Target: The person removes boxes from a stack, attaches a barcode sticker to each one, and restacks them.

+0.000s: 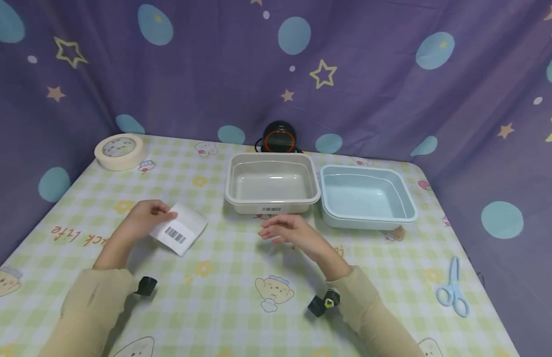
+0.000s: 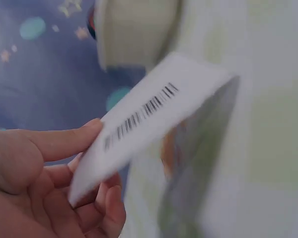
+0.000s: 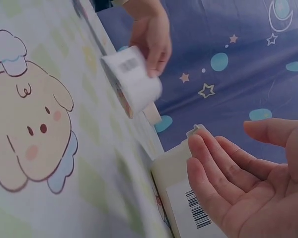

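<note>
My left hand (image 1: pixel 141 220) pinches a curved sheet of white barcode labels (image 1: pixel 183 229) between thumb and fingers, above the left side of the table. Black bars show on the sheet's face (image 2: pixel 134 121) in the left wrist view. With its fingers loosely extended and nothing in them, my right hand (image 1: pixel 300 237) hovers before a beige-grey plastic basin (image 1: pixel 272 201). A barcode label (image 3: pixel 196 208) is stuck on the basin's front wall, partly behind my right fingers in the right wrist view. A light blue basin (image 1: pixel 369 223) stands directly to the right of the beige-grey one.
At the back left lies a roll of masking tape (image 1: pixel 120 152). Light blue scissors (image 1: pixel 453 290) lie near the right edge. Behind the basins stands a round black device (image 1: pixel 279 136) with a red ring. A purple patterned curtain (image 1: pixel 222 74) closes off the back and sides of the table.
</note>
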Available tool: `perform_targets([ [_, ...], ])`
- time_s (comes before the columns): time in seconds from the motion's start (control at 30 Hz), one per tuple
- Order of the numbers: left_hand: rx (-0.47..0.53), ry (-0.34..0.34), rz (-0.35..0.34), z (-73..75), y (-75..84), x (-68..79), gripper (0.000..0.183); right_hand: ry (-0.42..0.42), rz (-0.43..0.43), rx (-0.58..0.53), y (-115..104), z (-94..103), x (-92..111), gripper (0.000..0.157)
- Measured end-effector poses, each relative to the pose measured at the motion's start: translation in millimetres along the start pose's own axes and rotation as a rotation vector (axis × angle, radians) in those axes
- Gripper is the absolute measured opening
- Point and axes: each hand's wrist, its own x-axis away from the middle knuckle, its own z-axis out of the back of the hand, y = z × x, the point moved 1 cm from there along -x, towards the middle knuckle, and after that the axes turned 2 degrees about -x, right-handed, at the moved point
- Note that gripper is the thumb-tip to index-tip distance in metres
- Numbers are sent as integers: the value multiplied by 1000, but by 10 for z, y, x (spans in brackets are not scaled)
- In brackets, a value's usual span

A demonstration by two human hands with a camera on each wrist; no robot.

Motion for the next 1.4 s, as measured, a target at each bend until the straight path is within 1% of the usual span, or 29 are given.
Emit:
perform_targets([
  [0.07,41,31,-31,-21,128,82,27,4,-3,-8,-8,-13,4,35],
  [0.17,133,83,-97,-47,354,213,27,23,-9,-16,-28,-34,15,34],
  [0.27,248,120,-149,-98,610,333,28,55,5,-15,-53,-48,24,36],
  [0.33,326,138,-172,-158,775,389,27,81,21,-10,-86,-58,32,37],
  [0.43,444,150,-195,-288,1002,432,25,127,51,-11,-136,-69,47,37],
  [0.5,490,157,-206,-386,1124,434,23,158,64,-19,-181,-80,61,36],
  [0.6,543,175,-236,-535,1267,422,20,215,78,-29,-228,-89,82,34],
  [0.67,563,179,-262,-618,1341,409,20,272,81,-34,-258,-91,95,33],
  [0.77,604,186,-289,-716,1448,398,19,393,77,-35,-294,-81,118,29],
  [0.87,630,175,-300,-778,1551,385,18,519,84,-45,-315,-42,134,22],
  [0.97,659,159,-299,-805,1638,376,18,602,115,-49,-356,14,161,17],
  [1.13,697,119,-315,-795,1717,366,21,681,167,-47,-437,120,215,14],
  [1.23,697,92,-342,-773,1747,367,23,722,175,-38,-468,181,238,13],
  [1.4,692,83,-382,-736,1784,364,21,749,178,-19,-504,251,263,14],
])
